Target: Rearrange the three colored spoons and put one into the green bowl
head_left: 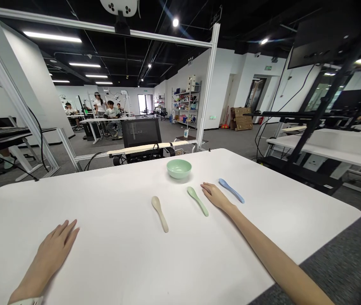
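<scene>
My left hand (55, 245) rests flat on the left part of the white table, fingers stretched out and nothing in them. My right hand (215, 195) lies on the table between a green spoon (197, 201) on its left and a blue spoon (231, 190) on its right. Its fingers are extended and hold nothing. A beige spoon (160, 214) lies farther left, nearer to me than the green one. Behind the spoons stands a green bowl (179, 169), upright, close to the table's far side; no contents show in it.
The white table (113, 254) has rounded corners, with its right edge slanting toward me. Beyond its far edge are a black mesh chair (141, 136) and a metal frame (208, 84). Several people sit or stand at desks in the background. Another white desk (333, 148) is at right.
</scene>
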### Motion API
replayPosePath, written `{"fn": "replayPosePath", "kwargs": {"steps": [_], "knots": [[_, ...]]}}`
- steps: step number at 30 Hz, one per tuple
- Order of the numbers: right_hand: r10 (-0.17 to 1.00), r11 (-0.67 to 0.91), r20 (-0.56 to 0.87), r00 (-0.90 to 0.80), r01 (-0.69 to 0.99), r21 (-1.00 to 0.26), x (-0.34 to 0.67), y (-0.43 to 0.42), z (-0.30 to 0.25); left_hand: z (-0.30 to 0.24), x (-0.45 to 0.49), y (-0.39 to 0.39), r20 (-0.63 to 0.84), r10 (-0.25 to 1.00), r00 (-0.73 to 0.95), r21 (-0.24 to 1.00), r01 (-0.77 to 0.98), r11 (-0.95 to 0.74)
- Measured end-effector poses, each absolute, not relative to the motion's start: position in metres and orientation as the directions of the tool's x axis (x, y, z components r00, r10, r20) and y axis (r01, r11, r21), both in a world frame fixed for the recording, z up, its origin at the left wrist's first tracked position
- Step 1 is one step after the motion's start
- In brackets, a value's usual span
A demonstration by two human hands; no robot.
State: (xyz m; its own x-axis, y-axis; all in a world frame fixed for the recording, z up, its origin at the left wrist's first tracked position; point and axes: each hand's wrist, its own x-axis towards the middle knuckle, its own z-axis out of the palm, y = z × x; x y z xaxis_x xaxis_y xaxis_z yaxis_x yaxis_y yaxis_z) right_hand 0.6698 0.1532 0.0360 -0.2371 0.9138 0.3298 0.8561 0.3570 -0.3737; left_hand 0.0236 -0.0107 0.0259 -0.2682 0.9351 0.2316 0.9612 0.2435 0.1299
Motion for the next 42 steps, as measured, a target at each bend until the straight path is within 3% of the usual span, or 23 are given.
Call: {"fn": "replayPosePath", "kwargs": {"steps": [11, 16, 23, 29, 36, 42], "knots": [[0.931, 0.283, 0.330, -0.153, 0.875, -0.393, 0.655, 0.140, 0.059, 0.014, 0.015, -0.007, 0.259, 0.930, -0.262, 0.115, 0.964, 0.239], [0.903, 0.387, 0.377, -0.208, 0.776, -0.498, 0.601, 0.110, 0.097, 0.010, 0.013, -0.007, 0.284, 0.929, -0.237, 0.104, 0.971, 0.216], [0.903, 0.400, 0.115, -0.415, 0.707, -0.583, 0.496, 0.062, 0.115, 0.015, 0.016, -0.007, 0.273, 0.932, -0.237, 0.112, 0.970, 0.214], [0.900, 0.340, -0.001, -0.435, 0.706, -0.621, 0.468, 0.044, 0.107, 0.012, 0.014, -0.006, 0.270, 0.934, -0.232, 0.116, 0.971, 0.207], [0.918, 0.342, 0.106, -0.382, 0.625, -0.702, 0.493, 0.055, 0.111, 0.003, 0.010, -0.005, 0.329, 0.921, -0.210, 0.107, 0.977, 0.184], [0.920, 0.388, 0.305, -0.246, 0.685, -0.617, 0.535, 0.123, 0.150, 0.005, 0.013, -0.005, 0.329, 0.917, -0.227, 0.094, 0.974, 0.207]]}}
